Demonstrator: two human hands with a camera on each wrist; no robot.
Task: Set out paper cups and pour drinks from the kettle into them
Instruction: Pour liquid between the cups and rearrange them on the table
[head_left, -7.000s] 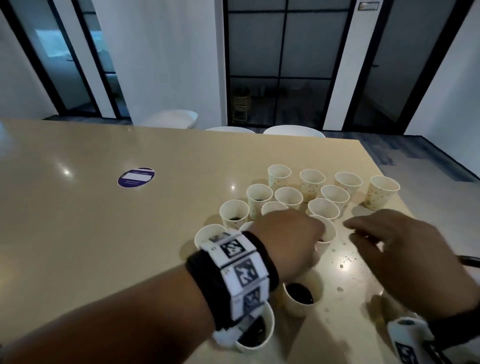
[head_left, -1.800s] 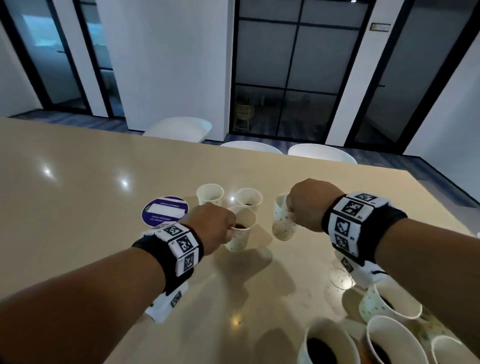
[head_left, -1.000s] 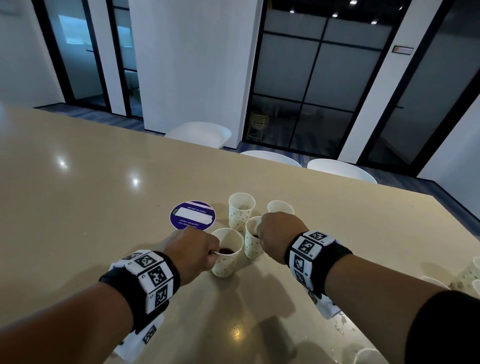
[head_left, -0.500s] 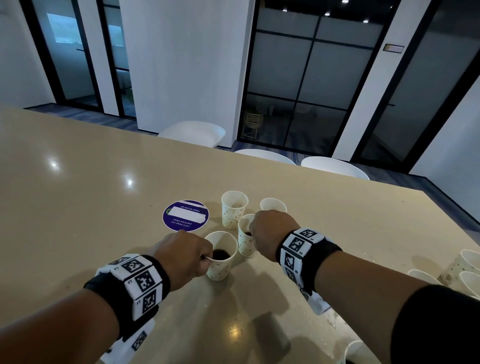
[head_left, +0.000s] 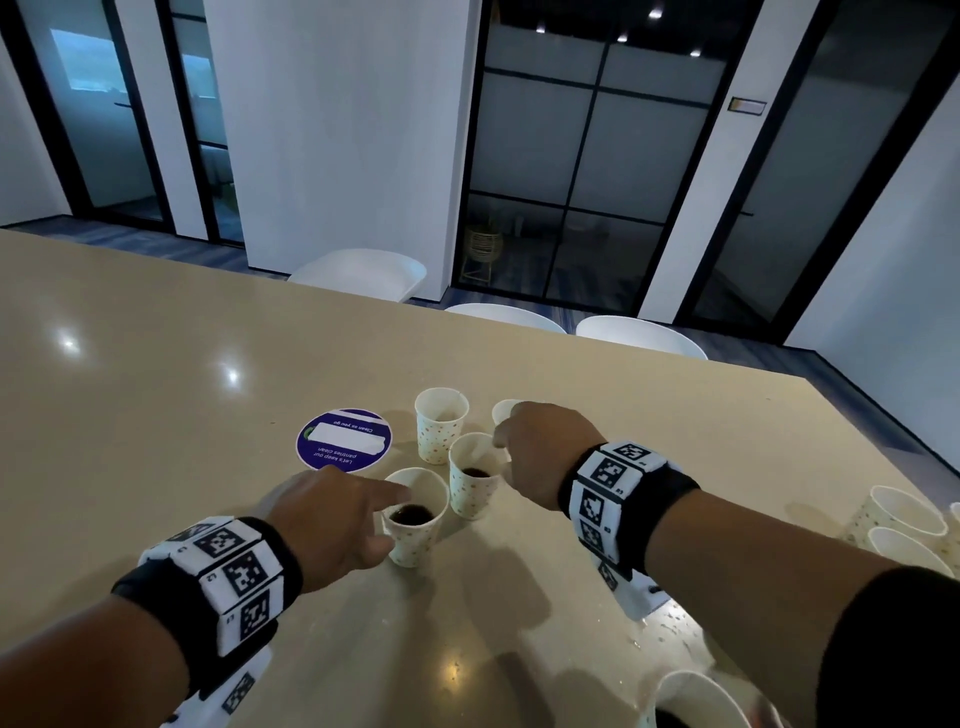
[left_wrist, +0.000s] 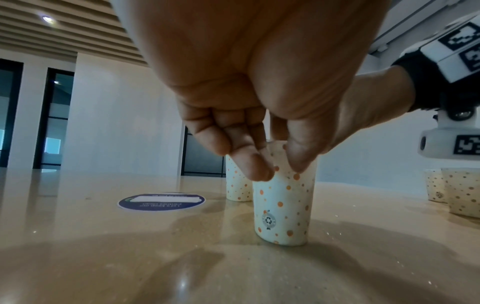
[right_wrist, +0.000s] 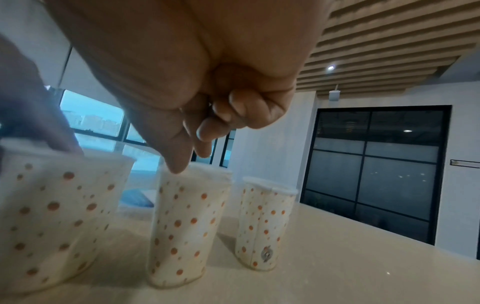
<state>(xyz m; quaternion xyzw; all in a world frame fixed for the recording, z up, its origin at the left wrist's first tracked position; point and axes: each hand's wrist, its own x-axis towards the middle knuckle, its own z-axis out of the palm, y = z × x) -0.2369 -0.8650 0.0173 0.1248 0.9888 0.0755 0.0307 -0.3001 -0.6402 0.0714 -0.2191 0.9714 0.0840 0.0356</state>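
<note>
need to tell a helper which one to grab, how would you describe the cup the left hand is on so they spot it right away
Start at the round purple sticker on the beige table; a cluster of four dotted paper cups stands just right of it. The cup is the one closest to the person, with the left hand touching its rim. Dark drink shows inside, and no cup in that cluster stands nearer.

four cups (head_left: 415, 519) on table (head_left: 156, 415), sticker (head_left: 343, 439) left.
</note>
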